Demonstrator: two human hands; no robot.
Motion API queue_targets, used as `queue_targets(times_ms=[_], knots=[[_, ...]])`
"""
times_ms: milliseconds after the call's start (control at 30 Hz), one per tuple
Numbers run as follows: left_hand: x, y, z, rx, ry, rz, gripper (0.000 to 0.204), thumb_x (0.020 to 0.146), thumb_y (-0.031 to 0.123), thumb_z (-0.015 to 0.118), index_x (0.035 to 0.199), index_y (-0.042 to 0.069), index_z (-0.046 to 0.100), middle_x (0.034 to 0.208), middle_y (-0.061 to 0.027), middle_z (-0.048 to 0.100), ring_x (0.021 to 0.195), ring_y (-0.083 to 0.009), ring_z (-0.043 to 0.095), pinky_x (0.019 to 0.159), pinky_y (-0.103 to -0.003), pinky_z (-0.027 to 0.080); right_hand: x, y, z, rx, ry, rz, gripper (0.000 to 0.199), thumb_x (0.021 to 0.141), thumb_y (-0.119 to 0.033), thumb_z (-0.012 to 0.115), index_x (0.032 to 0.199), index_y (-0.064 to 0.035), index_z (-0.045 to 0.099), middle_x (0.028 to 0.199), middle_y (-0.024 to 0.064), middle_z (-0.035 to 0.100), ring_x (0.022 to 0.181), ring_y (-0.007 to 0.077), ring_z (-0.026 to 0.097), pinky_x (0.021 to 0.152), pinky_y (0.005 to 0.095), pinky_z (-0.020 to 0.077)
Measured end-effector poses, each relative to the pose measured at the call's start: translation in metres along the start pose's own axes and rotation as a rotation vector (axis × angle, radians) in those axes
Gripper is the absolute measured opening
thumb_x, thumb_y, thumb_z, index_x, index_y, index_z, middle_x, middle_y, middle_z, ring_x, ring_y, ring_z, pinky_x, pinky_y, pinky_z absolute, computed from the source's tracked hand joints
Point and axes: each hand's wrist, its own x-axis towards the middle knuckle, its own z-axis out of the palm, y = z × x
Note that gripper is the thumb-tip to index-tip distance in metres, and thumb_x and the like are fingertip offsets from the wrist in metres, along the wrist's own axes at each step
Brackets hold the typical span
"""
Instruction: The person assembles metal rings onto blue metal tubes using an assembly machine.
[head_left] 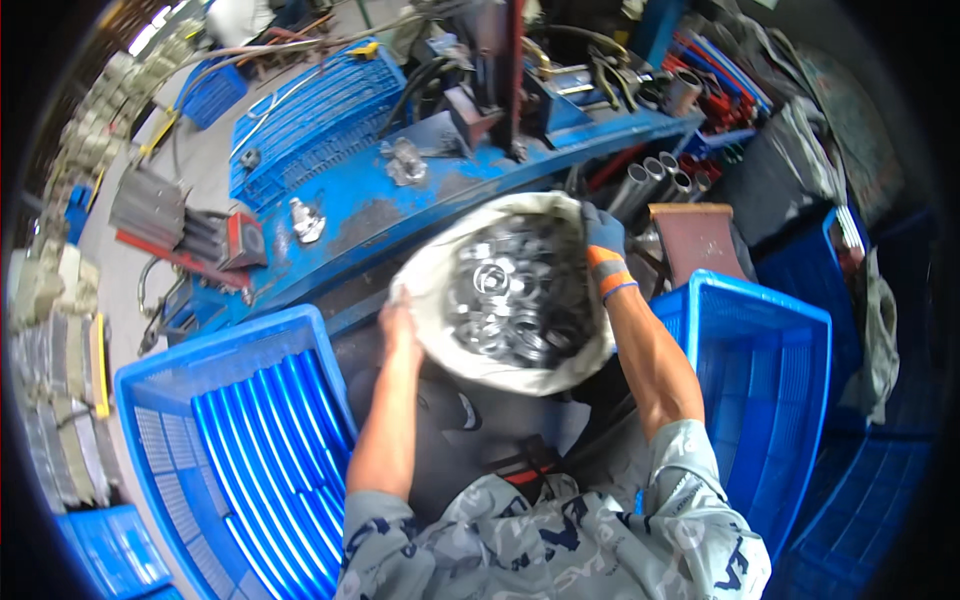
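A whitish cloth sack [437, 318] hangs in front of me with its mouth spread wide. Inside lie many small shiny metal rings [515, 290], partly blurred. My bare left hand [399, 318] is closed on the sack's left rim. On the opposite side my right hand [604, 245], in a grey and orange glove, grips the upper right rim; its fingertips are partly hidden by the cloth. The bag is held just before the near edge of a blue metal workbench [350, 235].
On my left, a blue crate [137, 385] holds several shiny blue tubes [275, 440]. Another blue crate [762, 310] stands to my right, beside a brownish stool-like seat [700, 240]. Crumpled plastic pieces [405, 160] lie on the bench, and metal pipes [640, 183] stand at its right end.
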Motion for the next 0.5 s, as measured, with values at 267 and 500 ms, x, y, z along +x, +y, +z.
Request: queue_targets(times_ms=[267,500], knots=[[0.004,-0.004,-0.002,0.321,-0.188,0.144,0.071,0.114,0.05,0.078,0.159,-0.004,0.064,0.149,-0.0178,0.074,0.14,-0.0273,0.068,0.12,-0.044,0.052,0.032,0.022,-0.1,-0.264,-0.133,0.041,0.053,0.109,-0.051,0.077,0.126,-0.0017,0.084,0.112,0.0145,0.086,0.101,0.0251,0.079,0.09,0.0424,0.06],[0.009,0.032,0.092,1.486,0.145,0.854,0.071,0.111,0.049,0.072,0.163,0.002,0.059,0.157,-0.0275,0.066,0.14,-0.0496,0.066,0.116,-0.059,0.054,-0.014,-0.057,0.017,-0.799,-0.108,-0.922,0.083,0.098,-0.053,0.081,0.164,-0.0098,0.056,0.159,0.0177,0.063,0.147,0.0422,0.057,0.13,0.0673,0.0349]])
